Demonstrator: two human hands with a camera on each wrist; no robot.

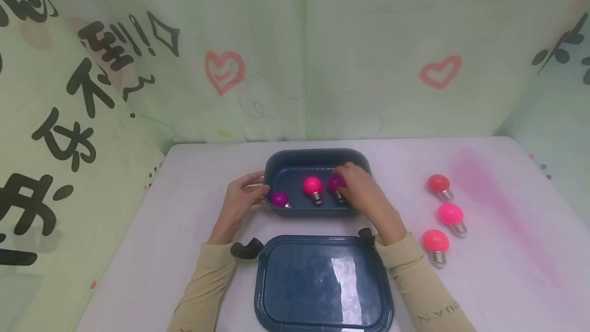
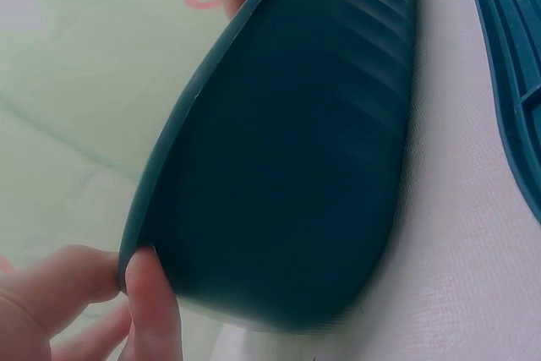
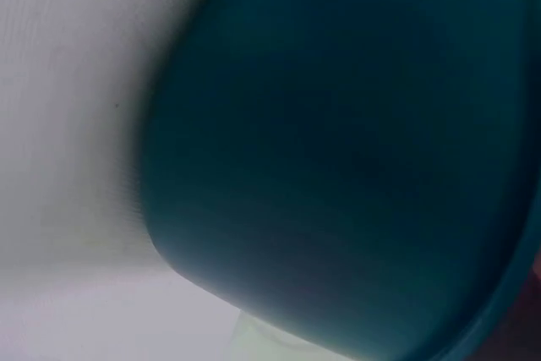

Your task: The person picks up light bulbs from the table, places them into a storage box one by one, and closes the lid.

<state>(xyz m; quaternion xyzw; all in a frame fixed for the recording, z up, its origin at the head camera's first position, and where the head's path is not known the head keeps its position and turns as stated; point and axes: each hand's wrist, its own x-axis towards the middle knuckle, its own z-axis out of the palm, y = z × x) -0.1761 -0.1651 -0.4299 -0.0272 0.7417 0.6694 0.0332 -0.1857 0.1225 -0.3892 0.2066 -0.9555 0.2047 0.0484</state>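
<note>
Head view, right of centre: the right hand (image 1: 361,186), nearer, pinches 1 purple bulb (image 1: 336,183), long axis near-vertical, inside the box (image 1: 292,178), pinched at left by the left hand (image 1: 241,194).

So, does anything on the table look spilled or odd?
A long pink streak runs across the pale table, right of the three loose bulbs. It looks like a stain, since the rest looks mostly plain; I can't tell what made it.

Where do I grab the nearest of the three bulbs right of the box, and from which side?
I'd pinch the nearest bulb by its round pink globe, from above: it lies on its side, metal base toward you, and the globe is its widest part.
</note>
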